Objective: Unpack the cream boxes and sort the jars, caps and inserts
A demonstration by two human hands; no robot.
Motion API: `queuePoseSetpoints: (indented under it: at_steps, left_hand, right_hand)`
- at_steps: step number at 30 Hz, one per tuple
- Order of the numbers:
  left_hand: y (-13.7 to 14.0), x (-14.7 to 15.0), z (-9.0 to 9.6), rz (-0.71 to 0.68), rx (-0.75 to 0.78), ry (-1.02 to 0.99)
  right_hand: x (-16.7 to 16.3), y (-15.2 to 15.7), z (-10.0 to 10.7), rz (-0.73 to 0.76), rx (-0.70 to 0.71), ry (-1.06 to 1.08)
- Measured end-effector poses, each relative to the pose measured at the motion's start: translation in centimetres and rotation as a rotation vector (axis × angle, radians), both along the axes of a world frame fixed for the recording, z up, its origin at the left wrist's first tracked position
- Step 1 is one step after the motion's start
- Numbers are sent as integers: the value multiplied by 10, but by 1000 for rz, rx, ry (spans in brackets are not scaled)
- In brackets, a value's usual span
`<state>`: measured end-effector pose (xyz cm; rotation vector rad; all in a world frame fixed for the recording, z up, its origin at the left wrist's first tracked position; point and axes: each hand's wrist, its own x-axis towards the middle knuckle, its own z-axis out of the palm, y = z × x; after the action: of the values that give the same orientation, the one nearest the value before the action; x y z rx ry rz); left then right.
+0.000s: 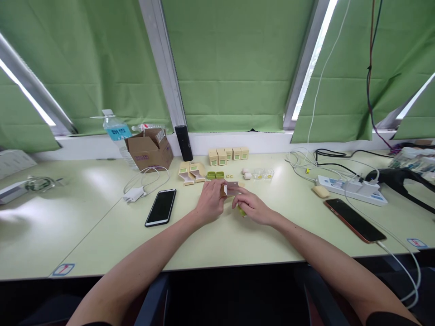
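Left hand (211, 200) pinches a small carton (232, 185) between the two, right hand (253, 206) half-curled against it, grip unclear; its card appears light, crushable, best held by edges.

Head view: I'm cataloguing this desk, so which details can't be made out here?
All in the head view:
Green item: mostly hidden by the right hand.
Small box: partly covered by the left hand; its contents can't be seen.
Back row of boxes: print too small to read.
Brown cardboard box: contents hidden by its walls and flaps.
Black frame: cut off by the right edge.
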<state>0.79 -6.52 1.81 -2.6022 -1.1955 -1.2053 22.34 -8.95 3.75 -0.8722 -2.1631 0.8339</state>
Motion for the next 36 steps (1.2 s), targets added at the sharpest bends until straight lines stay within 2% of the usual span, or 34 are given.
queuePoseSetpoints:
  at_steps: [4, 6, 9, 16, 20, 23, 28, 36]
  left_hand:
    - [-7, 2, 6, -129, 15, 75]
    - [-7, 4, 6, -117, 20, 88]
    - [-6, 6, 4, -38, -5, 75]
    - [4, 1, 1, 29, -39, 62]
    - [7, -4, -1, 28, -100, 8]
    - [4, -2, -1, -28, -131, -4]
    - [-4, 4, 3, -96, -79, 84]
    - [1, 2, 3, -37, -34, 110]
  right_hand:
    - [-1, 3, -1, 105, 46, -175]
    - [-2, 3, -1, 85, 66, -232]
    - [-2, 3, -2, -24, 109, -280]
    - [9, 8, 2, -115, 220, -156]
    - [13, 10, 4, -103, 212, -136]
    - [10, 10, 2, -39, 188, -149]
    - [3, 11, -4, 105, 101, -205]
    - [8, 11, -3, 32, 141, -139]
